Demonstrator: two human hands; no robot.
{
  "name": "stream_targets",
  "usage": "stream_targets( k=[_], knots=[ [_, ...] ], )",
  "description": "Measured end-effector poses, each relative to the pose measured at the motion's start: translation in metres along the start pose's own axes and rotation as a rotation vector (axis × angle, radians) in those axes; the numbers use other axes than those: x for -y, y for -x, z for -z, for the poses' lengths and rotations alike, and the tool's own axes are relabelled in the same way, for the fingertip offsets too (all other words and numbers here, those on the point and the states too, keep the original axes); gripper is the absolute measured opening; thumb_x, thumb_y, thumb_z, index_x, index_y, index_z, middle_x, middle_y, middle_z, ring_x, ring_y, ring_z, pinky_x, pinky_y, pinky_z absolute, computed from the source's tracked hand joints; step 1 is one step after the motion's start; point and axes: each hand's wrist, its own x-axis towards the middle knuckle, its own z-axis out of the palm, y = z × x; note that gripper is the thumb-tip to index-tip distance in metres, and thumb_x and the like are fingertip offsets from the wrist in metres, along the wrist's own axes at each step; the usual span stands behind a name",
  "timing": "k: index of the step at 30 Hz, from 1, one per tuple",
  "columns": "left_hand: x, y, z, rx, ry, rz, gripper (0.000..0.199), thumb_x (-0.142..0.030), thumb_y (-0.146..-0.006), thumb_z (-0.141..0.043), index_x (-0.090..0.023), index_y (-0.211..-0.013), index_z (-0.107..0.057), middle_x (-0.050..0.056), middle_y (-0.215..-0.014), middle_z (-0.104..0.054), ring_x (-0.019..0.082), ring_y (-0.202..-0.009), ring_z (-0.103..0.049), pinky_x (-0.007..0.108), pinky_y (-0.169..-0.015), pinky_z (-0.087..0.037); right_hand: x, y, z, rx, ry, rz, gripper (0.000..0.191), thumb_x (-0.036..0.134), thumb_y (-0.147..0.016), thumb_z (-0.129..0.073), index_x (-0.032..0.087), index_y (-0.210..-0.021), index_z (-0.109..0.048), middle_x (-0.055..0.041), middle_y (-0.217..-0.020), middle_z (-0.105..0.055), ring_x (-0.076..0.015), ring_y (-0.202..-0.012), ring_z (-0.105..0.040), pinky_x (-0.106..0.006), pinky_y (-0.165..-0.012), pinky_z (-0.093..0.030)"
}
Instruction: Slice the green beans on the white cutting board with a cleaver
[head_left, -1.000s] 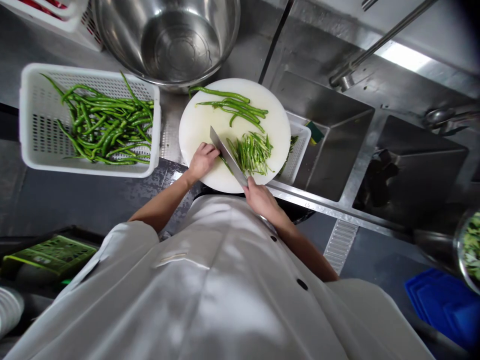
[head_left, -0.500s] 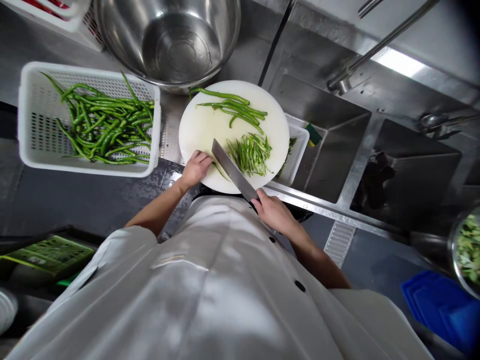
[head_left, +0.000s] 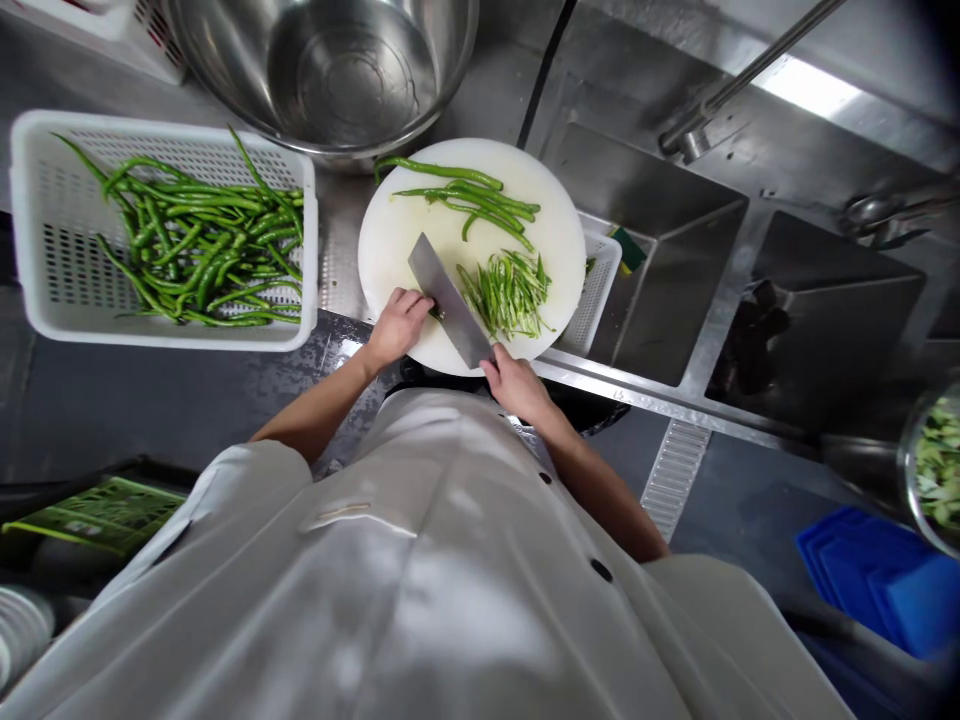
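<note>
My right hand (head_left: 517,382) is closed round the handle of a broad knife (head_left: 451,305), whose blade lies over a round white board (head_left: 390,240). Just left of the blade, the fingers of my left hand (head_left: 401,322) are pressed together on a piece of green pepper (head_left: 436,312), mostly hidden by fingers and blade. To the right of the knife is a pile of sliced green pepper (head_left: 514,292). Several whole green peppers (head_left: 480,200) lie across the far part of the board.
A white basket (head_left: 169,338) of long green peppers stands at the left, a large steel bowl (head_left: 345,80) behind. Right of the board, a smaller white basket (head_left: 596,300) sits in the steel sink (head_left: 675,290). A faucet (head_left: 694,135) reaches over it.
The knife has moved up and left in the view, its blade now more over the pepper piece by my left hand. My right hand has moved with it. The view has shifted slightly.
</note>
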Motion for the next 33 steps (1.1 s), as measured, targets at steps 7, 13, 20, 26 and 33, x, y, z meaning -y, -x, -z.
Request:
stream_targets(
  k=[7,13,20,26,33],
  knots=[
    [0.005,0.003,-0.001,-0.016,0.028,-0.005,0.032,-0.025,-0.109,-0.041,-0.022,-0.108,-0.072,0.010,-0.111,-0.065,0.026,-0.107,-0.054,0.041,-0.093,-0.051,-0.021,0.025,0.020,-0.039,0.131,-0.053,0.045,0.036,-0.113,-0.032,0.011,-0.145,-0.050,-0.0184,-0.104,-0.076,-0.0351,-0.101,-0.069,-0.035,-0.079,-0.043],
    [0.002,0.006,-0.004,-0.051,0.026,0.000,0.035,-0.024,-0.111,-0.038,-0.022,-0.109,-0.072,0.010,-0.104,-0.069,0.025,-0.098,-0.058,0.043,-0.088,-0.053,-0.015,0.052,0.038,0.087,0.252,0.008,0.034,0.039,-0.114,-0.036,0.018,-0.134,-0.054,-0.0141,-0.098,-0.074,-0.0307,-0.089,-0.069,-0.032,-0.067,-0.033],
    [0.004,0.005,-0.008,-0.074,0.044,-0.013,0.037,-0.026,-0.112,-0.036,-0.022,-0.110,-0.073,0.011,-0.109,-0.071,0.024,-0.099,-0.060,0.044,-0.091,-0.054,-0.022,0.041,0.048,0.099,0.163,0.104,0.026,0.036,-0.114,-0.038,0.020,-0.125,-0.056,-0.0111,-0.097,-0.072,-0.0283,-0.095,-0.066,-0.031,-0.069,-0.033],
    [0.004,0.006,-0.007,-0.075,0.061,-0.025,0.038,-0.025,-0.111,-0.035,-0.022,-0.112,-0.073,0.011,-0.109,-0.072,0.024,-0.099,-0.061,0.043,-0.091,-0.055,-0.038,0.039,0.050,0.091,0.091,0.126,0.026,0.040,-0.112,-0.038,0.023,-0.119,-0.057,-0.0091,-0.092,-0.071,-0.0281,-0.093,-0.065,-0.030,-0.068,-0.036],
    [0.001,0.005,-0.008,-0.015,0.100,-0.009,0.039,-0.027,-0.110,-0.034,-0.022,-0.109,-0.072,0.012,-0.106,-0.072,0.024,-0.099,-0.062,0.044,-0.093,-0.056,-0.014,-0.008,0.026,0.054,-0.060,0.105,0.027,0.035,-0.110,-0.041,0.021,-0.124,-0.059,-0.0124,-0.106,-0.075,-0.0260,-0.088,-0.068,-0.033,-0.076,-0.047]
  ],
)
